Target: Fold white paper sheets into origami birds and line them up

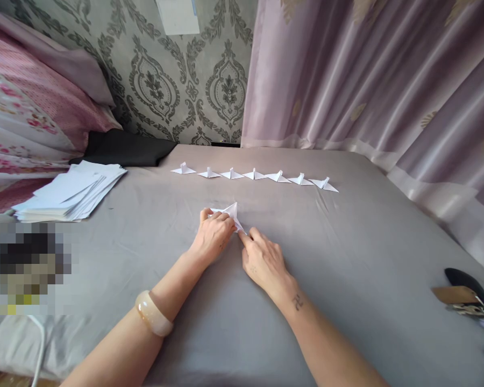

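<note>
A folded piece of white paper lies on the grey sheet in front of me, pointed at its far and near right corners. My left hand rests over its left side, fingers curled and pressing on it, so that part is hidden. At the paper's near right point is my right hand, its index finger stretched out and touching the tip, the other fingers bent. Beyond both hands stands a row of several folded white paper figures, each with wide side points and an upright middle.
A stack of white paper sheets lies at the left, by a black cloth-like item. Pink curtains hang along the back and right. Keys and other small items sit at the right edge. A white cable runs at lower left.
</note>
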